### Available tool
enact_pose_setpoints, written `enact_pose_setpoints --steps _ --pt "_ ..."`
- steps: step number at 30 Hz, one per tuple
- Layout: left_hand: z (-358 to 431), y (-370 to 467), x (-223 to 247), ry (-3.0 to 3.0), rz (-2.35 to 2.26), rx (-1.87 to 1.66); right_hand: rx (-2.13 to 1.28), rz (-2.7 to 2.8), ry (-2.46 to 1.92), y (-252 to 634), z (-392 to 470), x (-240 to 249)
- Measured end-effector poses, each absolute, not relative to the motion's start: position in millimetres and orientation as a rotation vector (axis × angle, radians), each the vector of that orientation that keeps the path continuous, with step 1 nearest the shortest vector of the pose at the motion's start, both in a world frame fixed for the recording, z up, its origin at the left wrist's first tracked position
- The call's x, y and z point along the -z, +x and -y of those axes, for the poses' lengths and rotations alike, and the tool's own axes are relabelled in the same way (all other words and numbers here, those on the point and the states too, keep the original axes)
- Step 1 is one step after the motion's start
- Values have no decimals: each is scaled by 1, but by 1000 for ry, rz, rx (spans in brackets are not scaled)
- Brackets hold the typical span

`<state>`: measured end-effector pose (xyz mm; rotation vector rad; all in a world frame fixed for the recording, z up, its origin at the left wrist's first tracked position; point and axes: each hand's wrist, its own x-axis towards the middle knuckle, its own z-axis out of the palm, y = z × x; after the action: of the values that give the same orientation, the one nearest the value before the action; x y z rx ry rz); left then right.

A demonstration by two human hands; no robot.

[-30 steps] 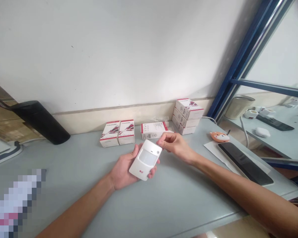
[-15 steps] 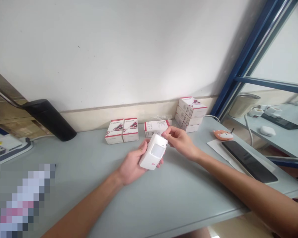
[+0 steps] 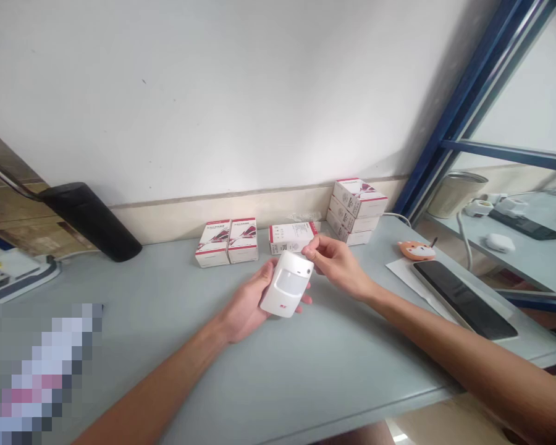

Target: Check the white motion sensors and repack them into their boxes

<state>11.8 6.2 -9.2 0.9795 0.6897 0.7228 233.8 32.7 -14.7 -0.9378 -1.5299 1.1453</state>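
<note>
- My left hand (image 3: pixel 245 309) holds the white sensor (image 3: pixel 285 293), palm beneath, thumb along one side, fingertips showing past the other; it sits tilted above the grey desk (image 3: pixel 259 383).
- I judge the sensor light and stiff, a hollow plastic shell, smooth enough to slide if my hold slackens.
- Its long side edges look the best place to take hold; I'd spare the curved window in its face, which may scratch or dent under pressure.
- My right hand (image 3: pixel 340 269) has thumb and forefinger drawn narrow at the sensor's upper corner; I can't tell whether they grip anything.
- Beyond lie a carton (image 3: pixel 287 233), two side-by-side boxes (image 3: pixel 227 241) and stacked boxes (image 3: pixel 356 211), near the wall (image 3: pixel 213 99).
</note>
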Motion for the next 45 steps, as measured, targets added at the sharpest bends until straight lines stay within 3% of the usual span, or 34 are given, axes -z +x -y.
enact_pose_setpoints --steps 6,10,16,21,25,32,34,38,45 --pt "-7 15 1 874 -712 -737 -1257 1601 -878 238 -34 3" --pt "-3 26 -13 862 -836 -870 -1053 1632 -856 229 -28 5" --pt "-22 54 -40 1195 -1121 -1054 -1066 1616 -721 233 -33 -1" --pt "-81 74 -54 1792 -1202 -1248 -361 1503 -852 266 -45 -28" --pt "-116 81 -33 2612 -1200 -744 144 1402 -955 284 -52 -34" --pt "-126 86 -10 2836 -1147 -520 212 1339 -1074 288 -64 -27" --pt "-118 83 -14 2830 -1182 -635 176 1288 -1008 284 -62 -28" --pt "-86 68 -12 2706 -1194 -1242 181 1213 -763 269 -47 -31" --pt "-34 35 21 2644 -992 -1885 385 1736 -502 247 -16 -22"
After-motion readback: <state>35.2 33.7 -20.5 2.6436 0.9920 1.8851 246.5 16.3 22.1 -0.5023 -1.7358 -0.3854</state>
